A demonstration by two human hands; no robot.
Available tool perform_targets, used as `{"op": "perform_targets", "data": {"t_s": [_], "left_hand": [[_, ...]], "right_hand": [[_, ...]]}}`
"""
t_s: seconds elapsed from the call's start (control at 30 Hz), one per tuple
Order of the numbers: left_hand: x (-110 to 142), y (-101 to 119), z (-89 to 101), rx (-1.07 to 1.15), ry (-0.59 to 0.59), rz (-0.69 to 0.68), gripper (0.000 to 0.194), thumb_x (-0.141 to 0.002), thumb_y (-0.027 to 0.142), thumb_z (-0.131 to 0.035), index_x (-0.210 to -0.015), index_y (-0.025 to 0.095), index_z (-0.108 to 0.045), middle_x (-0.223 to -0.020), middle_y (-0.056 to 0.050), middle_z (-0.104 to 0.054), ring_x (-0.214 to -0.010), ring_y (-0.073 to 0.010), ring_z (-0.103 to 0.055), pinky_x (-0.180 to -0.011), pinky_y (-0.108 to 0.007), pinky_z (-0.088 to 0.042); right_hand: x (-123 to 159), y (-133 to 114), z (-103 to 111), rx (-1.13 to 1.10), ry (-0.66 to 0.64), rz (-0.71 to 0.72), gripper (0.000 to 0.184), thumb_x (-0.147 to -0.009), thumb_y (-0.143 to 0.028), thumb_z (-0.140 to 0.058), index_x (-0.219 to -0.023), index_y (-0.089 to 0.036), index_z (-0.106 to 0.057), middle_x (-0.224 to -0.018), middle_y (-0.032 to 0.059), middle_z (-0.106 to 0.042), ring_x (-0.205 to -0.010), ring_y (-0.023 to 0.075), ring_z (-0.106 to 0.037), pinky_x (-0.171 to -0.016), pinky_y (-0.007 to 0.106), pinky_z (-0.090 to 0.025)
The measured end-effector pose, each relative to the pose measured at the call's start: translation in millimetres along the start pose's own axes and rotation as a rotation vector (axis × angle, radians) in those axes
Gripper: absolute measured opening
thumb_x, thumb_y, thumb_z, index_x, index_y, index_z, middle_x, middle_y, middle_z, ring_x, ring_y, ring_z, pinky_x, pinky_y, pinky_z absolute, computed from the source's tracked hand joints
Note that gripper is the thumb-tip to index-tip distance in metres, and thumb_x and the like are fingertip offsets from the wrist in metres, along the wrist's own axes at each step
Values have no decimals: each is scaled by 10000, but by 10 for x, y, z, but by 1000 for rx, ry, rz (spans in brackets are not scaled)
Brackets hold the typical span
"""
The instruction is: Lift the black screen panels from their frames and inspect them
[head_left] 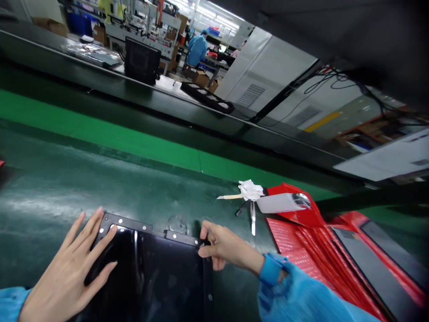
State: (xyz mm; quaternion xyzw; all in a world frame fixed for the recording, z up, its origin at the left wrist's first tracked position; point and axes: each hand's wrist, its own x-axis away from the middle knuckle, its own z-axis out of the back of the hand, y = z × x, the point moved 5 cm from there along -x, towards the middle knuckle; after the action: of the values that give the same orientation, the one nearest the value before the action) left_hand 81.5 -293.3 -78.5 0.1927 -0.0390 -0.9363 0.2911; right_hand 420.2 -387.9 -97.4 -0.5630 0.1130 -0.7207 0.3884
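Observation:
A glossy black panel with a dark frame strip and small round white dots along its edges lies on the green work surface. Spread over its upper left corner is my left hand, fingers apart and resting on the frame. At the upper right corner, my right hand has thumb and forefinger pinched together. What sits between those fingertips is small and dark, and I cannot make it out. Just above the panel's top edge, a clear round piece lies on the mat.
To the right are a crumpled white tissue, a thin pale-handled tool, metal tweezers, a white bottle and stacked red bubble bags. A dark conveyor runs behind, carrying a black monitor. A person in blue sits far back.

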Motion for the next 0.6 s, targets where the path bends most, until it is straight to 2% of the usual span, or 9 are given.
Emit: {"op": "perform_targets", "data": {"t_s": [0.17, 0.33, 0.5, 0.6], "left_hand": [[14, -9, -62, 36, -60, 84, 693, -835, 398, -600, -1458, 224, -352, -1553, -110, -248, -1389, -389, -291, -1109, -580, -318], [-6, 36, -77, 38, -52, 105, 701, -825, 403, -613, -1454, 231, -355, -1549, -104, -260, -1363, -374, -354, -1096, -548, -358], [-31, 25, -59, 1, -19, 75, 697, -827, 412, -595, -1450, 208, -357, -1553, -116, -247, -1379, -370, -327, -1105, -552, -335], [-56, 23, -32, -14, -20, 59, 704, -842, 422, -566, -1460, 180, -334, -1563, -131, -208, -1409, -376, -253, -1124, -568, -281]], "right_hand": [[-33, 40, 6, -6, 18, -25, 339, -711, -255, -655, -872, -245, -357, -415, -107, -510, -369, 165, -568, -335, 167, -351], [9, 51, -6, 18, 137, -28, 274, -723, -222, -642, -842, -243, -396, -463, -108, -497, -318, 89, -444, -316, 165, -266], [68, 19, 14, 93, 208, -10, 284, -721, -281, -685, -803, -250, -415, -502, -100, -488, -343, 85, -411, -339, 194, -283], [118, 34, -30, 101, 307, 80, 299, -752, -399, -678, -819, -251, -428, -532, -91, -472, -398, 103, -441, -395, 217, -314]]}}
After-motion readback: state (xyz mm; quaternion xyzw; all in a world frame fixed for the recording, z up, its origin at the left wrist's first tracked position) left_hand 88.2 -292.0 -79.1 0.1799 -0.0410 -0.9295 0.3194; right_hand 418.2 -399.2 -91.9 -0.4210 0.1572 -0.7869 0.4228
